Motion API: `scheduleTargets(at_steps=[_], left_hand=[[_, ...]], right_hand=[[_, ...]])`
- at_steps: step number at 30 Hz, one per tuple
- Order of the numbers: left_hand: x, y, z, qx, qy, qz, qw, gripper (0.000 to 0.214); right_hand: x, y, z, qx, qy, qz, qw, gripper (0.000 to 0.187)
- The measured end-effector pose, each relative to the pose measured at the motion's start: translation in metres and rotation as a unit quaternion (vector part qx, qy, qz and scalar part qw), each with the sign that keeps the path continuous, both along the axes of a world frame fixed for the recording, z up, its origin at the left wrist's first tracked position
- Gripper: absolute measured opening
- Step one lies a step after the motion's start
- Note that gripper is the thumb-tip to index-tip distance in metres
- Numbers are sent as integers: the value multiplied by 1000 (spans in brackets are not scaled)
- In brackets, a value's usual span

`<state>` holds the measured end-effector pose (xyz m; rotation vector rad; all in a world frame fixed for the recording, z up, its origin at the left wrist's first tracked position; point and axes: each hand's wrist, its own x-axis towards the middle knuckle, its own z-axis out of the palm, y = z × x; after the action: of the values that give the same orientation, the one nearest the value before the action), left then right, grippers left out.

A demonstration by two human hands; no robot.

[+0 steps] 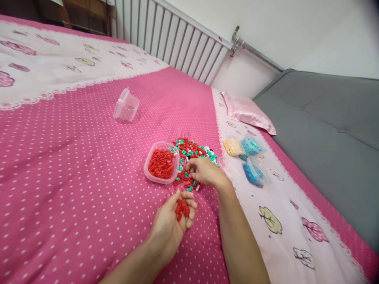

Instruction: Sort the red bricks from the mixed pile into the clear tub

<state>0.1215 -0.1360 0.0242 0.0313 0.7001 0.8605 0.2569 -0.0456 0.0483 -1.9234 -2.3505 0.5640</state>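
Cupped palm up, my left hand [174, 217] holds several small red toy bricks [182, 209] in its hollow. My right hand [204, 171] reaches into a loose pile of red, green and white bricks [192, 149], its thumb and fingers curled together at the pile's near side. Whatever lies between those fingertips is too small to make out. Left of the pile, touching it, stands a clear plastic container [146, 170] filled with red bricks [160, 163]. A few green bricks lie at that container's far right corner.
An overturned-looking clear container [127, 105] lies farther back on the pink dotted bedspread [97, 157]. To the right are containers of yellow bricks [232, 147], teal bricks [251, 146] and blue bricks [253, 173]. Behind them lie a pink pillow [248, 112] and a grey headboard [325, 114].
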Motion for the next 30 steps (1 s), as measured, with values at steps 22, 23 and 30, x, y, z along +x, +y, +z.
scheduleTargets(at_steps=[22,23,30], left_hand=[[-1,0,-4,39,1,-9,999,25],[-1,0,-4,39,0,-16,999,26],[-2,-2,-3,28,1,-29,999,27]], right_hand=[[-1,-37,56,-121,222,168,953,20],[-1,-34,53,-94,211,141,963,18],[-3,-9,16,34,94,-39,994,17]])
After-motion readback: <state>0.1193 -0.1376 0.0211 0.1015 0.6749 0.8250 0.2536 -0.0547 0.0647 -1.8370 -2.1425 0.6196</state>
